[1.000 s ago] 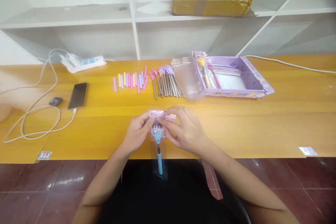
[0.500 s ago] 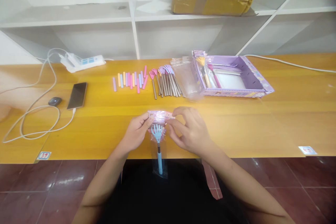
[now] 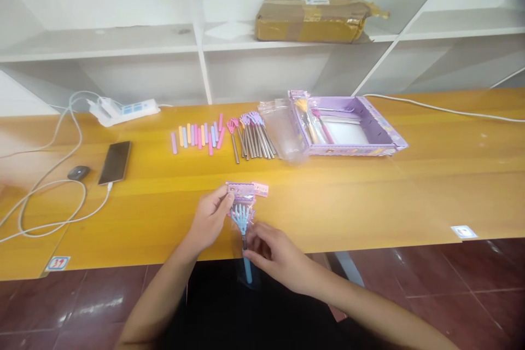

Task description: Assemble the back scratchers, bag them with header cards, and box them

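The left hand's fingers [image 3: 225, 206] are closed, thumb on top, on the left end of a purple printed header card [image 3: 241, 191] on a clear plastic bag. A small pink printed card [image 3: 261, 190] sticks out at its right. The bag contains a light-blue, hand-shaped back scratcher [image 3: 241, 220] with a metal neck and light-blue handle. Its head lies over the desk [image 3: 369, 197] at the near edge, while the handle reaches past that edge above black clothing. The right hand [image 3: 281, 260] is at the scratcher's neck, fingers curled and partly closed, thumb against the bag; whether they grip it I cannot tell.

Farther out, toward the desk's far edge, is a group of short pink, purple, blue and yellow sticks [image 3: 199, 135]. To their right are a bunch of metal-rod scratchers with pink and purple heads [image 3: 256, 139], flat clear plastic bags [image 3: 281, 131], and an open purple cardboard box [image 3: 353, 150] holding yellow and pink scratchers. By the desk's left end are a dark phone [image 3: 115, 162] on a white cable and a white power strip [image 3: 133, 112].
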Demonstrator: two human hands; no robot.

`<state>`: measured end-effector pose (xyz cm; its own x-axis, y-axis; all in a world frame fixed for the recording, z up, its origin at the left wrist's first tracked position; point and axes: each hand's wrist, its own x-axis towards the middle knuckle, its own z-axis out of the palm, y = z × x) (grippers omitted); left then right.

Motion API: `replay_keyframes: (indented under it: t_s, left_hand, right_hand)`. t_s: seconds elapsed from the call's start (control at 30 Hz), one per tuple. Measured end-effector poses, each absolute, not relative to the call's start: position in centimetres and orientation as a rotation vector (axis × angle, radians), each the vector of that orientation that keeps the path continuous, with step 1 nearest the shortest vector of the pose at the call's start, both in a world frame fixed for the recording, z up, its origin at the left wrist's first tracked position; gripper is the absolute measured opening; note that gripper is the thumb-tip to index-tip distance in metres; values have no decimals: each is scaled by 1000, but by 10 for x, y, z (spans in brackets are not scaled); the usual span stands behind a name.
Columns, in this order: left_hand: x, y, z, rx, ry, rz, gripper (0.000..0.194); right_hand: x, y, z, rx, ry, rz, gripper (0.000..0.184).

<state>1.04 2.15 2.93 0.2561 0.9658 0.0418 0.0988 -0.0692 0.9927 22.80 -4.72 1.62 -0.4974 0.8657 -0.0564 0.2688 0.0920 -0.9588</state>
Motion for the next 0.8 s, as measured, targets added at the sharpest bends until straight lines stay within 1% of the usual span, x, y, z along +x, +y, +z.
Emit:
replay_keyframes:
  t_s: [0.13,0.23,0.3,0.4,0.53,0.6,0.67,0.7,0.73,0.8]
  left_hand:
    - [10,19,28,1437,1064,1009,39]
    - [11,18,27,1360,1064,1088,38]
    - [12,17,28,1272,1000,1147,41]
    - [14,17,32,1222,881,1153,45]
    - [16,17,36,1242,872,1107,44]
    - [16,16,36,1248,883,1080,44]
    - [15,16,36,1266,885,1070,43]
    - [15,16,36,1279,882,1071,42]
    - [14,16,36,1294,879,1076,42]
    - [13,16,36,1321,876,1089,41]
  right_hand:
    - [222,-49,8,-1153,-1849,1396,18]
    - [222,-47,3,-1163,-1862,1378,19]
    - [231,-39,7,-1175,-1860,1304,21]
    - [264,-9,29,-1214,-1819,1038,25]
    - [348,68,81,-1256,-1646,550,15]
    - [393,117,102,-1442,-1508,309,11]
    - [426,165,111,-1738,-1455,-20,19]
    - [437,187,109,-1908,-1519,-158,25]
    - [444,206,104,-2064,-1648,-219,31]
    - [447,236,85,-2110,-1805,-161,35]
